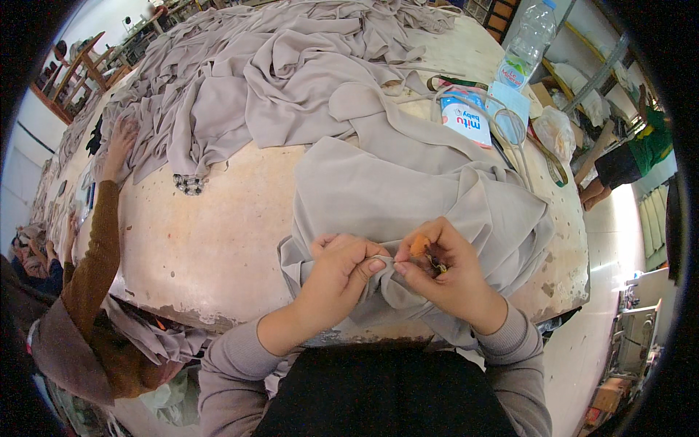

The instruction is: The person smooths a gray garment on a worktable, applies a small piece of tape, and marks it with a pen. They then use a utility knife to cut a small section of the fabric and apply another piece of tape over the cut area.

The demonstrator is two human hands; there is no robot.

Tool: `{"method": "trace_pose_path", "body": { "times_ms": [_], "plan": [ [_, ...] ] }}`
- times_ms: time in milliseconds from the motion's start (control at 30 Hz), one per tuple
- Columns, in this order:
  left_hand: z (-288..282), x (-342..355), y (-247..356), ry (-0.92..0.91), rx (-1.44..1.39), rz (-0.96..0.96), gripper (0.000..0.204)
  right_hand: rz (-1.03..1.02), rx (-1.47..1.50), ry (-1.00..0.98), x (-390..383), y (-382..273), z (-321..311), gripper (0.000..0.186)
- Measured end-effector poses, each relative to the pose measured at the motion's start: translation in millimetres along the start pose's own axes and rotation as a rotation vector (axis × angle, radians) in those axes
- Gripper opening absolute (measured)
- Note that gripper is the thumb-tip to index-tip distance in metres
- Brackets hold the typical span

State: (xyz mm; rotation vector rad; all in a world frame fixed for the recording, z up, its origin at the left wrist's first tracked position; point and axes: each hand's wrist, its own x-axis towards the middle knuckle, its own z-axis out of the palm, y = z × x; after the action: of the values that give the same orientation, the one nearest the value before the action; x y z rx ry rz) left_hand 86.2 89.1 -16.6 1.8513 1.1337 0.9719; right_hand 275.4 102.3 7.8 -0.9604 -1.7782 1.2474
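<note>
While my left hand [341,268] pinches the beige fabric [408,197] fold at the tabletop's [218,247] near edge, my right hand [444,269], touching it, grips a small orange-handled tool [421,246] at that same fold.

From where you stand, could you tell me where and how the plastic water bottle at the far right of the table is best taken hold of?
Grip the bottle around its clear middle, just above the label, coming from the near side. It seems to stand upright at the table's far right edge with that side open; scissors and a wipes pack lie lower down.
</note>
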Motion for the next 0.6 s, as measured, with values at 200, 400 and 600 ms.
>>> {"method": "trace_pose_path", "body": {
  "times_ms": [200, 400, 600],
  "plan": [
    [2.4, 0.1, 2.8, 0.036, 0.307, 0.110, 0.007, -0.008, -0.217, -0.095, -0.3, 1.3, 0.8, 0.022],
    [3.7, -0.5, 2.0, -0.039, 0.026, 0.003, 0.010, 0.152, 0.473, 0.016, 0.6, -7.5, -1.2, 0.025],
    [2.3, 0.0, -3.3, -0.046, -0.107, -0.043, 0.013, 0.011, 0.040, 0.063, 0.5, -4.5, -1.2, 0.030]
  ]
}}
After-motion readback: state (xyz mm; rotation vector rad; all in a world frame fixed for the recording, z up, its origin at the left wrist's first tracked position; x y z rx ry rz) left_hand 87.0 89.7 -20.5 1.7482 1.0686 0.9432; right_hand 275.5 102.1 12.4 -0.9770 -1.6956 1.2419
